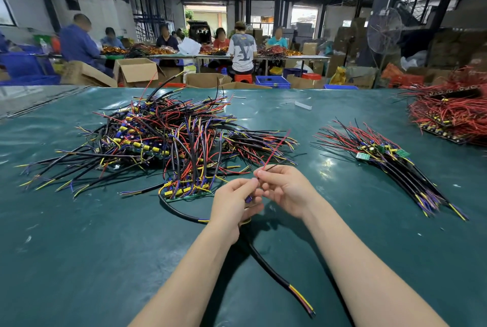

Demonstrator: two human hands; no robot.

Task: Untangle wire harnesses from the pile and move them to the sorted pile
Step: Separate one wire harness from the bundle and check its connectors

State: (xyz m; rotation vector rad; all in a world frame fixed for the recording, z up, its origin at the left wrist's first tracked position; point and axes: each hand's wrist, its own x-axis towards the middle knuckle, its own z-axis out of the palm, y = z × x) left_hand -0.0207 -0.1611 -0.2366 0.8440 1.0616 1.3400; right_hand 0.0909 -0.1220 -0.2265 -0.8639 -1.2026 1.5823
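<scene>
My left hand (232,202) holds one harness (266,260) in front of me. Its fingers (250,187) are curled round the end with the small parts, and a bit of blue shows between them. The harness's thick black cable comes out from under that hand and runs back toward me over the green worktop (105,247). It ends in bared yellow and red strands near the bottom edge.

My right hand (284,189) is just beside the left, and the fingertips nearly meet. Its thumb and forefinger are pinched together on a thin red wire (276,147), which sticks up and away from me with a thin black one beside it.

The tangled pile (163,137) lies just beyond and to the left of my hands, its wires crossing every way. The sorted pile (390,166) is to my right, well apart from the tangle, with its cables laid side by side. A heap of red wires (453,113) sits at the far right edge.
</scene>
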